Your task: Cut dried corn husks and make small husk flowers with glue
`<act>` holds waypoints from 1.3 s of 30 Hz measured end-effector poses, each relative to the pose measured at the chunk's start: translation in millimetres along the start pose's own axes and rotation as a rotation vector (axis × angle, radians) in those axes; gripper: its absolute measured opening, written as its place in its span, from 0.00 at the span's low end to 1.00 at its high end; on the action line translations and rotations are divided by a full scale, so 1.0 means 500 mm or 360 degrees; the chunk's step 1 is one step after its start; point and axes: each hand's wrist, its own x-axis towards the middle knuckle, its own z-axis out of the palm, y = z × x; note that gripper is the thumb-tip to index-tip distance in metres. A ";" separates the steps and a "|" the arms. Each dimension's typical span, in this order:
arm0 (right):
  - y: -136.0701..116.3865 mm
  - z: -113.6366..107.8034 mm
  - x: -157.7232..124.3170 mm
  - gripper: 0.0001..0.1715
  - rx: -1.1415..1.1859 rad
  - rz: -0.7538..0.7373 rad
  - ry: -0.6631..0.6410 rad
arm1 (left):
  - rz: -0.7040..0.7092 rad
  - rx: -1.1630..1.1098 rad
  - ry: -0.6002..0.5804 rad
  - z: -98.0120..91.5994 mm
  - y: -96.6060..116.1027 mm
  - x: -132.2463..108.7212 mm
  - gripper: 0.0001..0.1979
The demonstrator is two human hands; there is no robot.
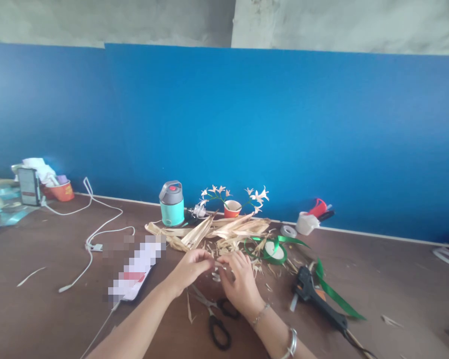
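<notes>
My left hand [190, 269] and my right hand [241, 280] meet in the middle over the table, fingers pinched. A small pale piece [217, 264], looking like a bit of dried corn husk, shows between the fingertips; the fingers hide most of it. Under my wrists lie scissors [220, 333] with black handles, their blades pointing away to the left. Just beyond the hands spreads a heap of dried corn husks [198, 233] with many small scraps. Behind it, stems of white flowers [260, 195] lean out of an orange-and-white paper cup [232, 209].
On the right lie a black glue gun [318, 301] and a spool of green ribbon [275, 253]. A phone [136, 271] with a cable lies left of my arm. A turquoise flask [171, 204] stands at the back by the blue partition [247, 124]. White cables [93, 234] trail across the left.
</notes>
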 end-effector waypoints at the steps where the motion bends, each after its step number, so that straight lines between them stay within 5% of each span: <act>1: -0.001 0.000 0.001 0.07 -0.0042 -0.0020 0.0014 | -0.0004 -0.0004 -0.0019 0.000 0.002 -0.001 0.07; 7: 0.002 0.004 0.003 0.07 0.0045 0.0080 0.0113 | 0.0127 0.0115 -0.0019 0.003 0.005 -0.001 0.10; 13: -0.001 0.005 0.005 0.08 0.0359 0.0336 -0.0001 | 0.0298 0.0370 0.0071 0.007 0.004 -0.002 0.07; 19: -0.005 0.005 0.008 0.12 0.0834 0.0705 -0.0119 | 0.0178 0.0157 -0.0040 0.008 0.012 -0.008 0.08; 27: -0.003 0.001 0.011 0.16 0.1360 0.0872 -0.0134 | 0.0086 -0.0112 -0.0101 0.008 0.020 -0.012 0.08; 35: 0.005 0.003 0.008 0.13 0.1293 0.0817 -0.0119 | 0.0096 -0.0048 -0.0028 0.004 0.024 -0.014 0.08; 39: 0.006 0.003 0.007 0.09 0.0857 0.0504 0.0037 | 0.0074 -0.0032 -0.0057 0.002 0.023 -0.013 0.09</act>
